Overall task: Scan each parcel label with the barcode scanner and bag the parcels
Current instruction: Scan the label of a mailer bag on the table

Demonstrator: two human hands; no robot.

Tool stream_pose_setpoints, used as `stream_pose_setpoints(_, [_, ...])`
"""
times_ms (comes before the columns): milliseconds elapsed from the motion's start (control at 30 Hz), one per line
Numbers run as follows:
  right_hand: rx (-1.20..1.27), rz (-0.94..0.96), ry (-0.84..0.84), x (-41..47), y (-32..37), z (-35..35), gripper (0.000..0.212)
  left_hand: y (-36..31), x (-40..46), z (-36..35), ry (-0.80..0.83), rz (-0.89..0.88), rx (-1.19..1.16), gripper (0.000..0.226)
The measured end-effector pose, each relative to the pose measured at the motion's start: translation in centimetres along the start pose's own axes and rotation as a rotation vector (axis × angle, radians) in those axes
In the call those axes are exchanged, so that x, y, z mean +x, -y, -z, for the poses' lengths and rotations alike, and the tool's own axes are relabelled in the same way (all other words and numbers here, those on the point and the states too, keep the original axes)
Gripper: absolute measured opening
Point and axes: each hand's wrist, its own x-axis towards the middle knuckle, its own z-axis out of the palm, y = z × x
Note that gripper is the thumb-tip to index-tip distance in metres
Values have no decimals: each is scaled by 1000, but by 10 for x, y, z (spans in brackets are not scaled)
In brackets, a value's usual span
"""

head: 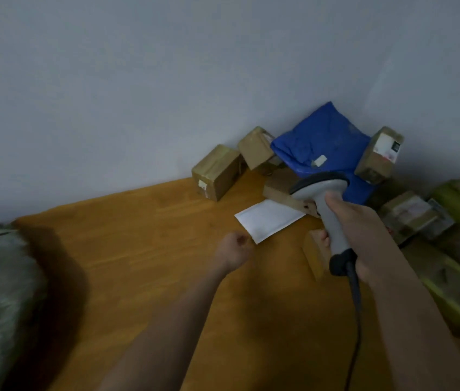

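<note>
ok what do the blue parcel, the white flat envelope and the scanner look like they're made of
The crumpled blue parcel looks like a thin plastic mailer bag: creased and slightly glossy. The flat white envelope seems to be matte paper or padded mailer; blur leaves it open. The grey handheld barcode scanner, held in the right hand, looks like smooth moulded plastic.

Dim, flat indoor light, soft motion blur throughout, wide-angle bending at edges
</note>
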Motion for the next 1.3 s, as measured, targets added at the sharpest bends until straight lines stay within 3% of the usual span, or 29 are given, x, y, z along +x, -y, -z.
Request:
stream_pose_setpoints(133, [-33,-35,20,43,-6,41,35,-13,52,-54,13,-34,274,71])
stream_pose_setpoints(233, [-82,-60,27,68,-16,63,31,-3,85,-82,-17,-36,556,83])
stream_pose_setpoints(300, [-88,-79,39,80,-27,74,29,7,98,-92,24,-2,663,80])
stream_pose_setpoints(467, [-86,-129,64,94,-42,81,30,16,100,-93,-51,20,633,44])
stream_pose_setpoints(567, [-60,-136,100,93,-42,69,29,21,81,-89,-48,121,500,35])
stream_pose_setpoints(667, [-52,-135,159,82,-41,55,29,31,52,-86,-32,94,436,14])
stream_pose_setpoints(800, [-55,-120,192,63,-40,39,31,47,3,-67,-86,97,179,37])
stream_pose_setpoints(900, [-27,-101,204,43,-42,26,32,61,-38,-45,-254,325,-343,26])
stream_pose_setpoints(1000, [-41,-83,220,19,-45,8,33,91,-76,-32,-215,537,-724,16])
stream_pose_setpoints(1167, [-146,-108,302,-23,-57,-33,35,131,-138,-28,-170,739,-993,12])
stream_pose_setpoints(1300, [-196,-162,341,-51,-70,-62,39,154,-166,-30,-194,773,-1072,12])
